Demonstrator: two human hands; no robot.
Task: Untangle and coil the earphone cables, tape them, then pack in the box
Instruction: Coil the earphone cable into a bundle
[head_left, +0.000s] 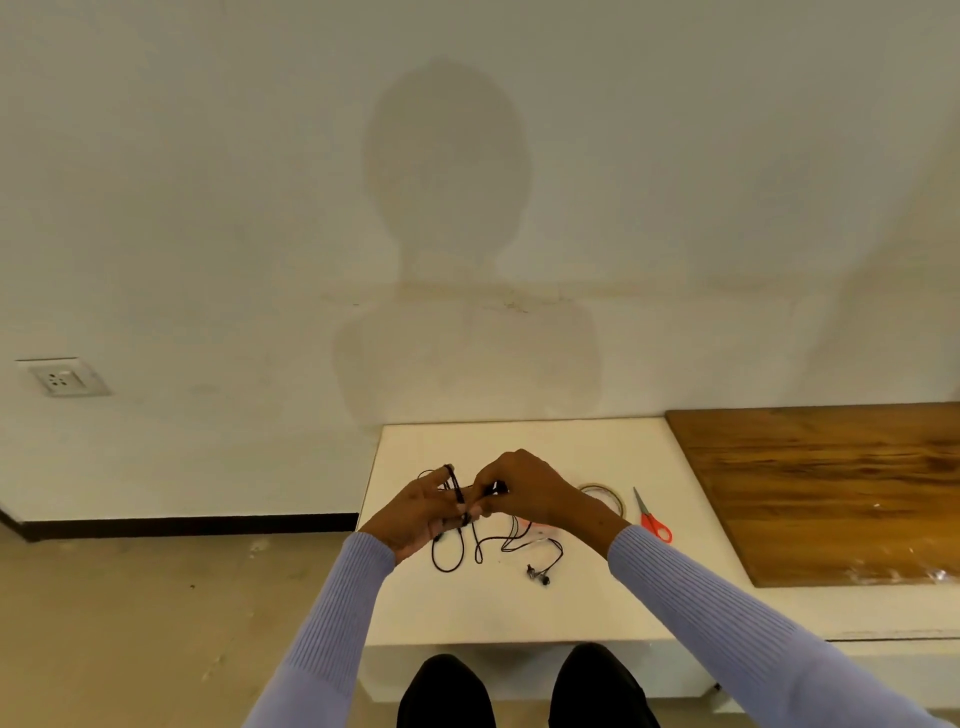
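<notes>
A black earphone cable (467, 545) lies in loose loops on the white table (498, 608), its earbuds (538, 574) resting near the front. Several turns of it are wrapped around the spread fingers of my left hand (421, 512), held above the table. My right hand (524, 491) pinches a stretch of the cable right beside the left fingers. A roll of tape (605, 493) lies just right of my right wrist, partly hidden by it. No box is in view.
Red-handled scissors (652, 517) lie right of the tape. A brown wooden board (841, 493) covers the table's right part. A wall socket (62, 378) sits low on the wall at left. My knees (519, 691) are under the table's front edge.
</notes>
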